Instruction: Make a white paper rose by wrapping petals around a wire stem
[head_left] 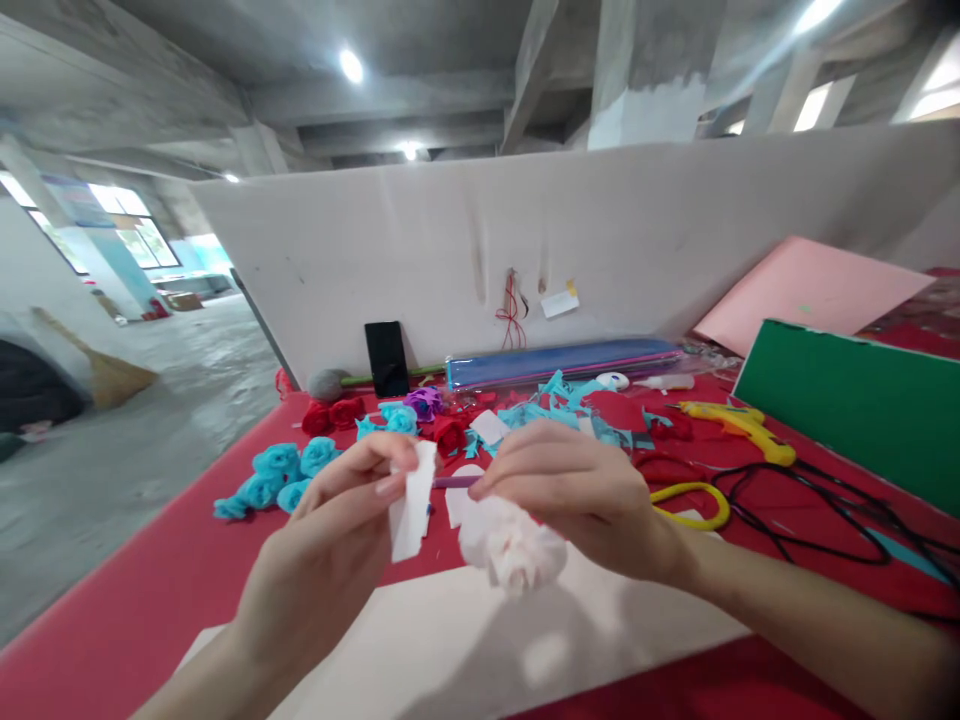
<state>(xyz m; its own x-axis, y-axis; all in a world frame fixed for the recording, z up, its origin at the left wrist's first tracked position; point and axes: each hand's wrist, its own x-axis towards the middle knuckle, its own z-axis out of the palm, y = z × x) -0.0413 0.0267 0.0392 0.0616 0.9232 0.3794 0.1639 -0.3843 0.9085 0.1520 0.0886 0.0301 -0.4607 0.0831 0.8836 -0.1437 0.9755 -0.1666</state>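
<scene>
Between thumb and fingers, my left hand (341,530) pinches a narrow white paper strip (412,505), held upright. My right hand (581,490) has its fingers closed over the top of a white paper flower (514,548), whose ruffled petals hang downward. The strip and the flower are apart. Beneath both hands lies a large pale sheet of paper (450,640). Part of a purple stick (456,482) shows behind the hands; its right end is hidden. Blue crepe paper roses (277,465) lie beyond my left hand.
Red roses (330,415), a purple rose (424,402) and blue scraps (555,400) lie further back. A black phone (386,358) leans on the white partition. At right are a yellow glue gun (742,425), yellow-handled scissors (701,505), black cords (795,520) and a green board (855,410).
</scene>
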